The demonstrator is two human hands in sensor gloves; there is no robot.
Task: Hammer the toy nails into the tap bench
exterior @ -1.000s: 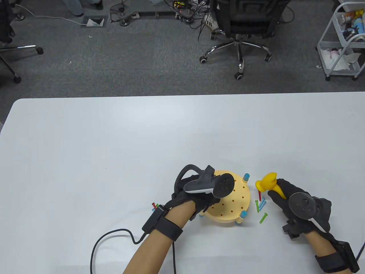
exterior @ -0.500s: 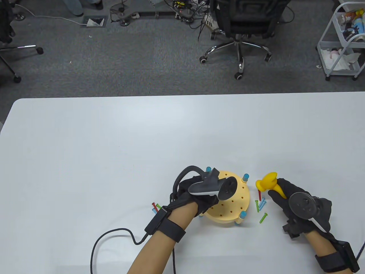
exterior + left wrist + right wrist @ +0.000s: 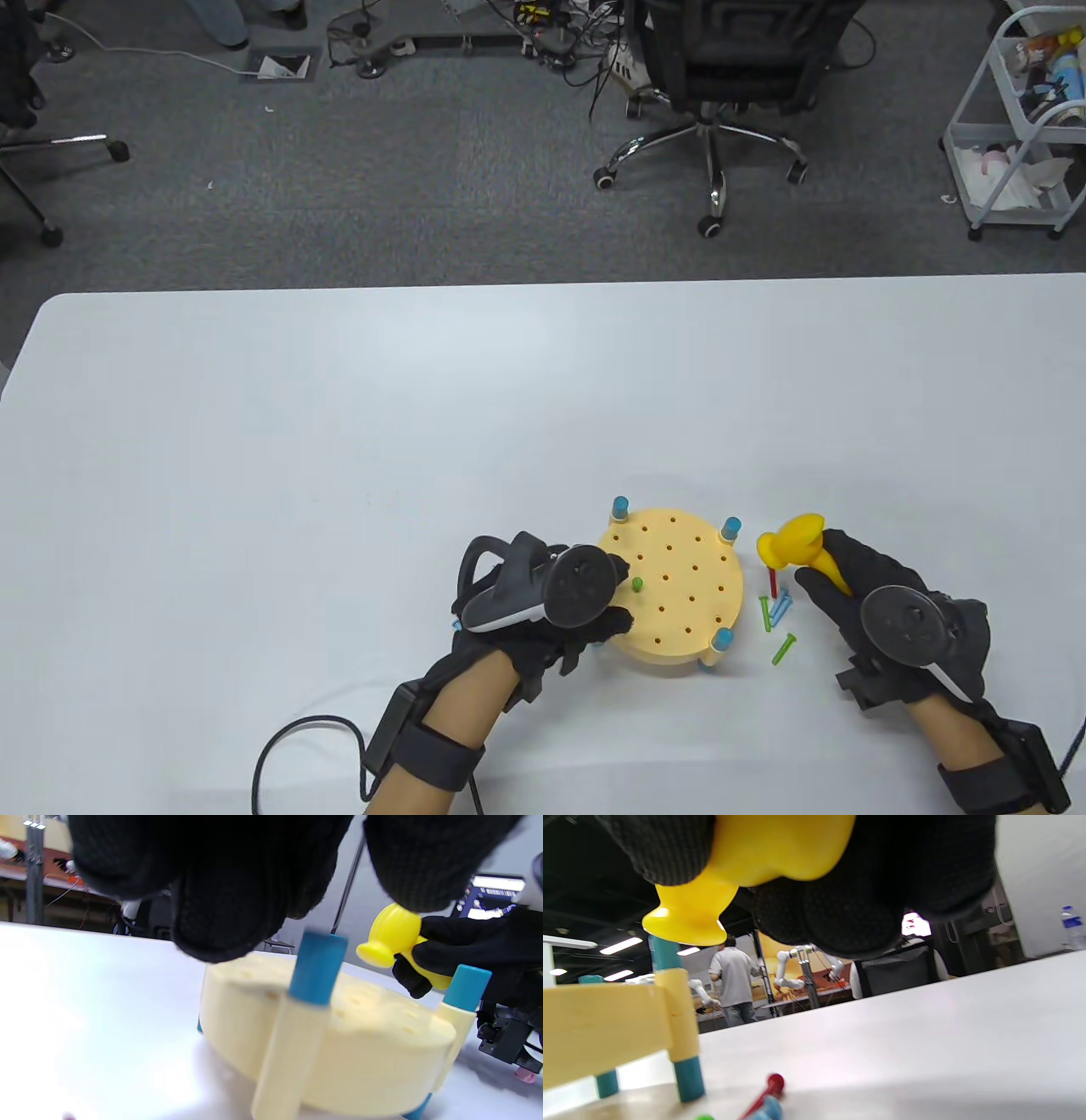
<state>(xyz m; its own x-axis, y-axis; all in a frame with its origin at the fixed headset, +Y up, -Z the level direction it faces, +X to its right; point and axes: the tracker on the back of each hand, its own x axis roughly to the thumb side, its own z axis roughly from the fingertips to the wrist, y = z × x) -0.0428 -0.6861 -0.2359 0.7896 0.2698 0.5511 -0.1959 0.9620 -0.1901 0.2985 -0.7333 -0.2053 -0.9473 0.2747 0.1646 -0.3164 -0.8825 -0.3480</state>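
A round pale-yellow tap bench (image 3: 679, 594) with many holes and blue-capped legs stands near the table's front edge. A green nail (image 3: 637, 584) stands upright in a hole on its left side. My left hand (image 3: 585, 632) rests at the bench's left rim and holds nothing I can see; its fingers (image 3: 229, 899) hang above the bench (image 3: 339, 1035) in the left wrist view. My right hand (image 3: 848, 586) grips a yellow toy hammer (image 3: 797, 548) just right of the bench; the hammer also shows in the right wrist view (image 3: 746, 861).
Loose nails, red (image 3: 773, 582), blue (image 3: 782, 604) and green (image 3: 784, 649), lie on the table between the bench and my right hand. A cable (image 3: 288, 747) trails from my left wrist. An office chair (image 3: 721, 76) and a cart (image 3: 1018, 127) stand beyond the table.
My left hand has drawn back from over the bench to its left rim, uncovering a green nail standing in a hole. The right hand with the hammer has barely moved.
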